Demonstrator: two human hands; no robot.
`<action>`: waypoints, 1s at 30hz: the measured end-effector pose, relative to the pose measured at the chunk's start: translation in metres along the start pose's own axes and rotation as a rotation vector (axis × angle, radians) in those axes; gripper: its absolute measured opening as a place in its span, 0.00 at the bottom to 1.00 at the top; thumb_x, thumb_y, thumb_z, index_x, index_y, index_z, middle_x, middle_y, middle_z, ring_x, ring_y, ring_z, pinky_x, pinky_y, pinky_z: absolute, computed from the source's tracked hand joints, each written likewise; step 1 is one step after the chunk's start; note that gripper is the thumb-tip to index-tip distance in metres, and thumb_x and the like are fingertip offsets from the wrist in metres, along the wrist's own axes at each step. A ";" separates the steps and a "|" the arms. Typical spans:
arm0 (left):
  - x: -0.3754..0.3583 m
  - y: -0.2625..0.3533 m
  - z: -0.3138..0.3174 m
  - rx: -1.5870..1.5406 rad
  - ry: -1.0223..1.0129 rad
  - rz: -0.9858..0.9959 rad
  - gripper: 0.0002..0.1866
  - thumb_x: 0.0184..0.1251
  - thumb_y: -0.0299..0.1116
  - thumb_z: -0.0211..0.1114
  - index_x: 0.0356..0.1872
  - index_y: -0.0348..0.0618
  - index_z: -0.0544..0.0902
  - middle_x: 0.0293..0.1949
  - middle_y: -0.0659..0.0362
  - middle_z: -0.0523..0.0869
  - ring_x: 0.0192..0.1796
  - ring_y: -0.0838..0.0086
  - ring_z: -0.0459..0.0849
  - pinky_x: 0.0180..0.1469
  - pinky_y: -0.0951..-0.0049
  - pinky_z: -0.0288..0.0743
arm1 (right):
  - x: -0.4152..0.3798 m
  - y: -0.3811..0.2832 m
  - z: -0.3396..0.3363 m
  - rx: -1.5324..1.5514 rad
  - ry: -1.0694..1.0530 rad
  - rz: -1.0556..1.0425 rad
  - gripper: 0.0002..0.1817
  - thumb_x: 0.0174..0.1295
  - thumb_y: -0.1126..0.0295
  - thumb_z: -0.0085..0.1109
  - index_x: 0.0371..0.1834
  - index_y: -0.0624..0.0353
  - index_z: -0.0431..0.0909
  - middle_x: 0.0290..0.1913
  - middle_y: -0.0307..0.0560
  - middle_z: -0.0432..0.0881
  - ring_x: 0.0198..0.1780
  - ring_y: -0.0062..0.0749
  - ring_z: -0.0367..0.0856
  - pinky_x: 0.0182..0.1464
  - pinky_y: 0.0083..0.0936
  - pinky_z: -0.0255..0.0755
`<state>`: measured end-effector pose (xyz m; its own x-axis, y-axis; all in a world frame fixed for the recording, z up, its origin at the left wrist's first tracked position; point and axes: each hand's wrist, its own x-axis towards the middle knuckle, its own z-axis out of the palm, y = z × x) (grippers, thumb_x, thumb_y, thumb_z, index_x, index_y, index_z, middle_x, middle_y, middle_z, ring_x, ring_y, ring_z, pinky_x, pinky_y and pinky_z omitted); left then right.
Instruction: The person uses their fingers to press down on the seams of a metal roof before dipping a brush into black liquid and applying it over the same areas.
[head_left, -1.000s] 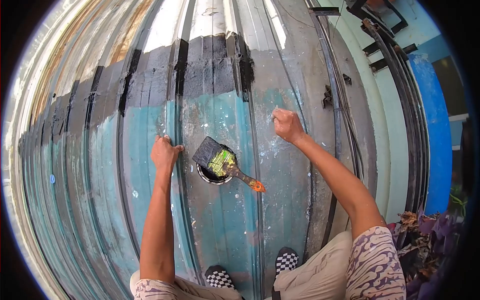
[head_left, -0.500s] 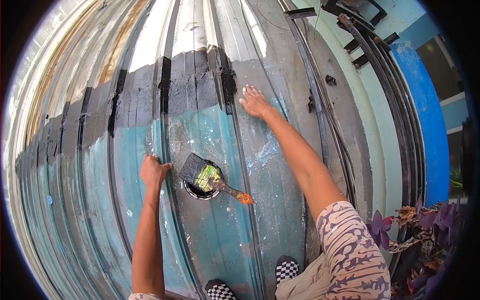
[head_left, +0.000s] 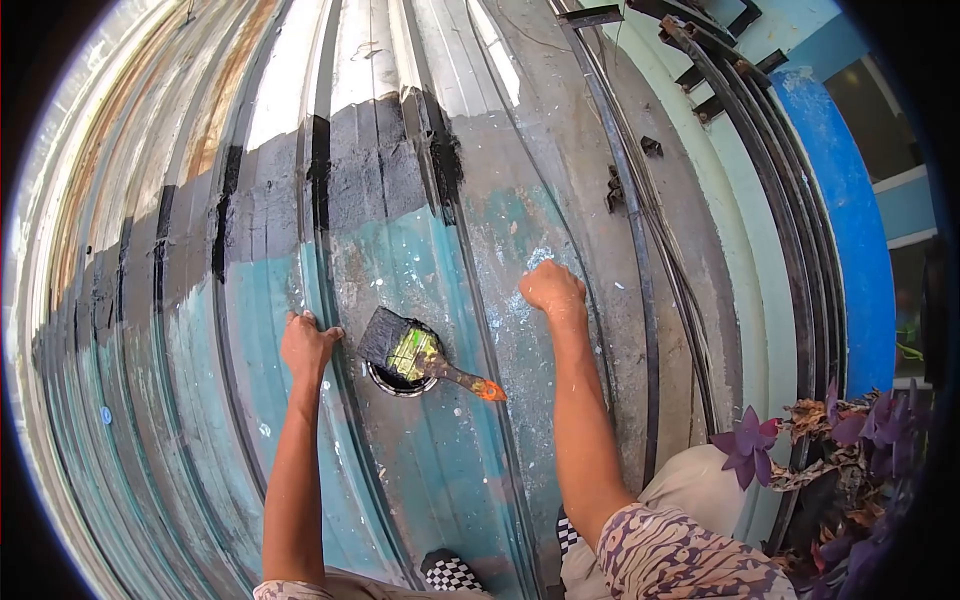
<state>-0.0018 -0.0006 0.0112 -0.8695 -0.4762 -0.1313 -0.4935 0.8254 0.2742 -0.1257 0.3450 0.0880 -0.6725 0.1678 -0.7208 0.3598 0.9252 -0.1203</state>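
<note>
My left hand [head_left: 308, 345] leans on the corrugated metal roof [head_left: 265, 300] beside a raised rib, thumb stretched out to the right and fingers forward, with nothing seen in it. My right hand [head_left: 555, 288] is closed into a fist, low over or on a white-speckled patch of the roof; its fingertips are hidden and no object shows in it. Between the hands stands a small round can [head_left: 402, 385] of dark coating. A wide paintbrush [head_left: 430, 362] lies across its rim, bristles black, orange handle tip pointing right; neither hand touches it.
A black coated band [head_left: 370, 165] crosses the roof ahead of the can. Dark metal bars [head_left: 622, 150] run along the right, before a pale green wall ledge [head_left: 740, 200]. Purple-leaved plants [head_left: 750, 445] are at the lower right. My checkered shoe [head_left: 452, 572] is below.
My right hand has drawn back toward me and slightly right, going from spread fingers to a fist. My left hand, the can and the brush have stayed in place.
</note>
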 end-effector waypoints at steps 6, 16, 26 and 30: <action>0.000 0.002 -0.002 -0.001 -0.007 -0.018 0.25 0.41 0.44 0.80 0.31 0.30 0.83 0.39 0.47 0.81 0.41 0.49 0.83 0.41 0.54 0.75 | 0.148 0.015 0.064 -0.211 1.060 -0.793 0.26 0.68 0.56 0.47 0.61 0.65 0.76 0.67 0.66 0.69 0.70 0.53 0.67 0.69 0.42 0.63; 0.002 0.000 0.003 -0.011 0.004 -0.049 0.23 0.38 0.40 0.81 0.30 0.33 0.83 0.39 0.48 0.81 0.41 0.50 0.83 0.41 0.55 0.75 | 0.174 -0.048 0.014 -0.040 0.674 -0.682 0.30 0.72 0.58 0.40 0.74 0.60 0.57 0.77 0.54 0.53 0.78 0.47 0.49 0.77 0.45 0.45; 0.004 0.006 -0.001 -0.026 -0.009 -0.102 0.25 0.37 0.41 0.81 0.29 0.30 0.82 0.38 0.47 0.81 0.39 0.50 0.83 0.40 0.55 0.75 | 0.229 -0.010 -0.097 -0.422 0.848 -0.447 0.30 0.73 0.51 0.36 0.73 0.54 0.62 0.76 0.47 0.58 0.77 0.41 0.53 0.78 0.47 0.41; 0.006 0.007 -0.001 -0.031 -0.005 -0.103 0.25 0.37 0.41 0.81 0.27 0.29 0.82 0.38 0.47 0.80 0.39 0.50 0.82 0.40 0.54 0.75 | 0.219 0.019 -0.145 0.506 0.770 -0.328 0.29 0.68 0.54 0.45 0.71 0.55 0.65 0.71 0.51 0.66 0.72 0.46 0.63 0.74 0.48 0.53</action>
<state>-0.0106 0.0020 0.0131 -0.8146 -0.5560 -0.1653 -0.5791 0.7625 0.2885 -0.3598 0.4485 0.0271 -0.9623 0.2712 0.0217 0.1941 0.7403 -0.6436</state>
